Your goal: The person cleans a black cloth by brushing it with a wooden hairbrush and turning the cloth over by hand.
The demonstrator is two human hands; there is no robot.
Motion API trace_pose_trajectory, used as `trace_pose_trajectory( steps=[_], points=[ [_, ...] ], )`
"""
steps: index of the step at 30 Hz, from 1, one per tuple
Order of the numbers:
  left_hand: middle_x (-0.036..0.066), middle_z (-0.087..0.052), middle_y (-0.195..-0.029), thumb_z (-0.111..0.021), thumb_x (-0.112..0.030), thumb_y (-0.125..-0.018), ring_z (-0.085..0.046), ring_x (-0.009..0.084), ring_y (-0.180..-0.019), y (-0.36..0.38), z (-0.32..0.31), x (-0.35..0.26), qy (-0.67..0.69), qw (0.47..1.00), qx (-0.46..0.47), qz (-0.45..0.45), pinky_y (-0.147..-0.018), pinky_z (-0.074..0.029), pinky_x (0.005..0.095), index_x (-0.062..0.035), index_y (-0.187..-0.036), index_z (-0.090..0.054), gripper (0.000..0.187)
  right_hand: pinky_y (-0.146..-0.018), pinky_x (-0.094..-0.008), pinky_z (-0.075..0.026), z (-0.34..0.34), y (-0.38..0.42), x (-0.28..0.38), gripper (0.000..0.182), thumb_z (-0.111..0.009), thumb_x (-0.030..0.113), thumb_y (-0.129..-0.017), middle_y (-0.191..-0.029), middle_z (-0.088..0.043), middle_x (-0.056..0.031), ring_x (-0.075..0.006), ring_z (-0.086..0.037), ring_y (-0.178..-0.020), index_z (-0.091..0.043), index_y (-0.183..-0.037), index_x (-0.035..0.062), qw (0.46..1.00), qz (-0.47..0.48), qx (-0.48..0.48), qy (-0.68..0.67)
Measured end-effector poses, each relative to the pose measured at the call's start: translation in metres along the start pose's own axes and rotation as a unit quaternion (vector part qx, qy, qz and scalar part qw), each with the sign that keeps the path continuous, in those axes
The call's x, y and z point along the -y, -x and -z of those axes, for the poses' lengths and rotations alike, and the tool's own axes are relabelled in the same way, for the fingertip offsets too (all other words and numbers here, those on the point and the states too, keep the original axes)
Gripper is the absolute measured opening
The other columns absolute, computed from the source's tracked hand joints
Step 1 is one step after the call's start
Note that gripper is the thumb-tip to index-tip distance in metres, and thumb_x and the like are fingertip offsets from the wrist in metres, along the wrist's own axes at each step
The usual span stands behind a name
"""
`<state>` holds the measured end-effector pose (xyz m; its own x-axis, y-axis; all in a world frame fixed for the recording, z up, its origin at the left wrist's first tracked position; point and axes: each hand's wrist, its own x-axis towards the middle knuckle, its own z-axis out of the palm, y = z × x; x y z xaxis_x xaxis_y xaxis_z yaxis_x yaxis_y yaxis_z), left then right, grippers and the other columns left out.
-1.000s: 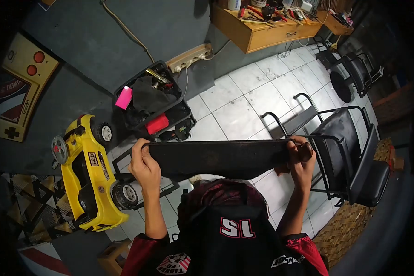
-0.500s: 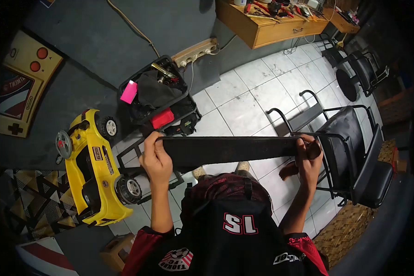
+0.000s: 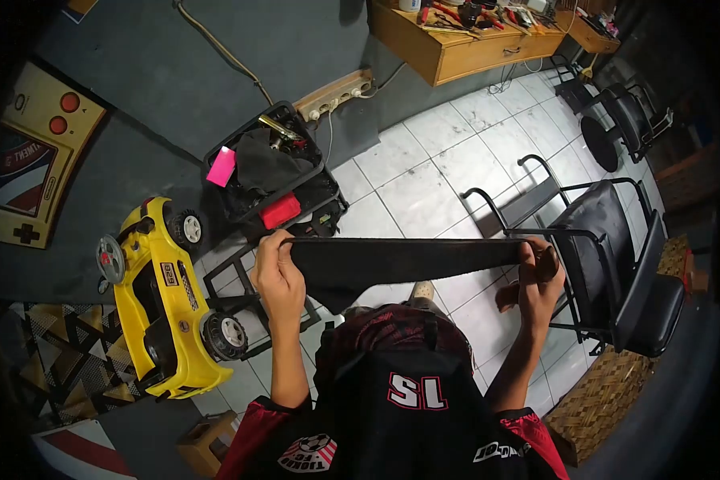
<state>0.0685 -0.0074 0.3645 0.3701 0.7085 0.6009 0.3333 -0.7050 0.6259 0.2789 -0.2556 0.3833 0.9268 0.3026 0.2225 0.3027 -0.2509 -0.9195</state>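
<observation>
The left hand (image 3: 277, 276) and the right hand (image 3: 540, 276) each had fingers curled shut around one end of a long black cloth (image 3: 400, 262), which was stretched taut between them at chest height, above the tiled floor (image 3: 424, 172). The cloth sagged into a point near the left hand, so its lower layer seemed loose there.

The pinch at each end looked narrow, taking in only the top edge. If either grip slackened, that end would likely have dropped and the cloth would have swung down onto the floor or against the black chair (image 3: 608, 256) just beside the right hand. Pulling harder could have slid the edge out from under the thumbs.

A black crate (image 3: 274, 172) stood on the floor beyond the cloth, by the wall. It held a dark rag, a pink card at its left rim, a red box at the front and some metal tools, too small to tell apart. A yellow toy car (image 3: 164, 300) lay to the left.
</observation>
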Motion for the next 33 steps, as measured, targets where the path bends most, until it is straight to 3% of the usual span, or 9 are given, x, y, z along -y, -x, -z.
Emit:
trace_pose_trajectory(
  steps=[2, 6, 10, 15, 20, 22, 27, 30, 33],
  points=[
    [0.011, -0.059, -0.074, -0.049, -0.003, -0.09, -0.052, 0.0168, -0.055, 0.006, 0.001, -0.003, 0.012, 0.999, -0.008, 0.036, -0.053, -0.041, 0.0262, 0.0003, -0.094, -0.057, 0.01, -0.048, -0.0201, -0.036, 0.002, 0.002, 0.017, 0.019, -0.059, 0.017, -0.09, -0.067, -0.051, 0.0005, -0.0039, -0.045, -0.054, -0.06, -0.091, -0.0022, 0.989, -0.114, 0.023, -0.089],
    [0.01, -0.059, -0.072, -0.049, -0.004, -0.091, -0.048, 0.0129, -0.053, 0.011, 0.006, -0.001, 0.015, 0.998, 0.013, 0.056, -0.051, -0.039, 0.0244, 0.0, -0.097, -0.057, 0.01, -0.037, -0.0211, -0.033, 0.007, -0.004, -0.015, 0.02, -0.058, 0.018, -0.09, -0.063, -0.05, 0.0004, -0.0057, -0.043, -0.043, -0.059, -0.094, -0.0016, 0.999, 0.009, 0.018, -0.041],
    [0.01, -0.059, -0.075, -0.049, -0.005, -0.091, -0.049, 0.0124, -0.058, 0.011, 0.009, 0.0, 0.057, 0.995, 0.051, 0.057, -0.055, -0.041, 0.0249, 0.0004, -0.096, -0.057, 0.011, -0.047, -0.0192, -0.035, 0.012, 0.0, 0.007, 0.02, -0.062, 0.017, -0.088, -0.062, -0.05, 0.0027, -0.0047, -0.046, -0.052, -0.059, -0.093, -0.0019, 0.992, -0.092, 0.048, -0.077],
    [0.01, -0.06, -0.079, -0.049, -0.003, -0.09, -0.054, 0.0156, -0.062, 0.003, 0.007, -0.006, 0.069, 0.993, 0.049, 0.079, -0.06, -0.042, 0.026, 0.0009, -0.095, -0.057, 0.011, -0.041, -0.0207, -0.036, 0.012, -0.001, -0.015, 0.021, -0.061, 0.018, -0.088, -0.061, -0.05, 0.0015, -0.006, -0.047, -0.046, -0.059, -0.093, -0.0023, 0.994, -0.044, 0.046, -0.086],
    [0.013, -0.063, -0.081, -0.052, 0.007, -0.081, -0.062, 0.0216, -0.066, 0.013, 0.003, 0.018, -0.012, 0.995, -0.056, -0.088, -0.057, -0.047, 0.0278, 0.0016, -0.095, -0.057, 0.016, -0.043, -0.0203, -0.036, 0.01, -0.003, 0.007, 0.023, -0.061, 0.019, -0.088, -0.062, -0.05, 0.0008, -0.0057, -0.049, -0.049, -0.059, -0.094, -0.003, 0.995, -0.054, 0.022, -0.087],
    [0.014, -0.062, -0.079, -0.054, 0.008, -0.079, -0.062, 0.022, -0.064, 0.011, 0.008, 0.013, -0.015, 0.993, -0.048, -0.104, -0.056, -0.048, 0.0279, 0.0019, -0.095, -0.058, 0.017, -0.054, -0.0208, -0.04, 0.014, -0.003, 0.009, 0.024, -0.062, 0.019, -0.088, -0.066, -0.054, -0.0012, -0.0064, -0.052, -0.061, -0.06, -0.093, -0.0038, 0.993, -0.091, 0.028, -0.073],
    [0.015, -0.063, -0.077, -0.055, 0.007, -0.08, -0.063, 0.0231, -0.062, 0.008, 0.006, -0.008, 0.06, 0.998, 0.034, 0.008, -0.054, -0.049, 0.0279, 0.0006, -0.094, -0.059, 0.016, -0.067, -0.0243, -0.043, 0.009, -0.008, -0.007, 0.021, -0.062, 0.016, -0.087, -0.074, -0.059, -0.004, -0.0112, -0.055, -0.071, -0.062, -0.093, -0.0038, 0.998, -0.051, 0.019, 0.031],
    [0.016, -0.064, -0.077, -0.054, 0.007, -0.08, -0.066, 0.0238, -0.064, 0.005, 0.006, -0.034, 0.095, 0.984, 0.152, 0.007, -0.054, -0.049, 0.0288, 0.0, -0.093, -0.058, 0.015, -0.071, -0.0238, -0.043, 0.004, -0.007, -0.012, 0.02, -0.064, 0.008, -0.083, -0.085, -0.063, -0.0057, -0.0127, -0.056, -0.075, -0.062, -0.101, -0.0008, 0.994, -0.064, 0.067, 0.057],
    [0.011, -0.062, -0.074, -0.058, 0.009, -0.076, -0.067, 0.0241, -0.065, 0.005, -0.011, -0.047, 0.194, 0.95, 0.225, -0.093, -0.053, -0.051, 0.0316, -0.0015, -0.094, -0.058, 0.021, -0.065, -0.0196, -0.042, -0.014, 0.002, 0.003, 0.04, -0.066, -0.005, -0.074, -0.104, -0.064, -0.0072, -0.0103, -0.055, -0.074, -0.06, -0.113, 0.0045, 0.99, 0.037, 0.126, -0.056]
  ],
)
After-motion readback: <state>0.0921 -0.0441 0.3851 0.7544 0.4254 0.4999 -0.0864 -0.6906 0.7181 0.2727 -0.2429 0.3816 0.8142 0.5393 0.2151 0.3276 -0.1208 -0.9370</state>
